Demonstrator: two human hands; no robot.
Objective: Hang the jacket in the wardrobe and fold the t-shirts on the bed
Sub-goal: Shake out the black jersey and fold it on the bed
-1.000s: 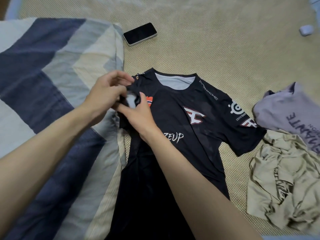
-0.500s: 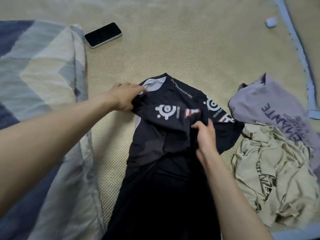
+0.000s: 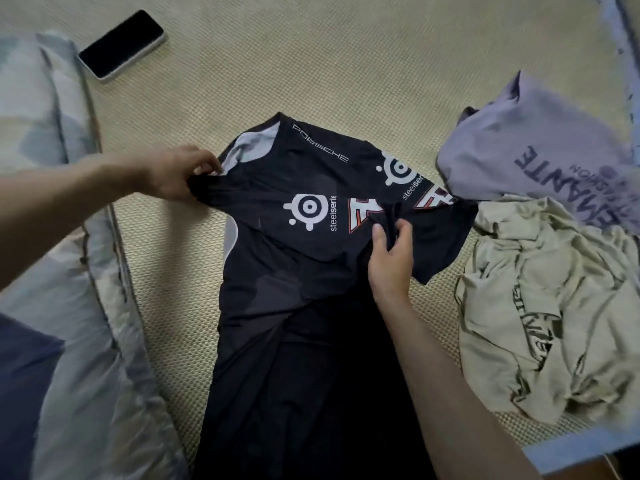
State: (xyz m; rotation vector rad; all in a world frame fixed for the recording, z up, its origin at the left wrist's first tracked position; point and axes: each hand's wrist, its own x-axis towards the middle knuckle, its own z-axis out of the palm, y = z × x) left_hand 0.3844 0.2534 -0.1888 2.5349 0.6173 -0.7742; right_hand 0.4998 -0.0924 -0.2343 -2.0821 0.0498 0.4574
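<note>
Black t-shirt point(image 3: 311, 278) flat on bed mat point(image 3: 311, 64), one sleeve folded across chest.
Left hand point(image 3: 176, 173) pinches the folded shoulder edge; right hand point(image 3: 391, 258) pinches fabric mid-chest. Lilac shirt point(image 3: 540, 143), beige shirt point(image 3: 540, 306) at right.

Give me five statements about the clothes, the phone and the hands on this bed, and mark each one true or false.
1. The left hand pinches the black t-shirt near its collar. True.
2. The right hand lies flat and holds nothing. False: it grips a bunch of the black fabric by the folded-over sleeve.
3. The phone lies on the black t-shirt. False: it lies apart on the woven mat, screen dark.
4. The beige t-shirt lies crumpled to the right of the black one. True.
5. The lilac t-shirt is neatly folded. False: it lies loosely heaped, its print upside down.
</note>
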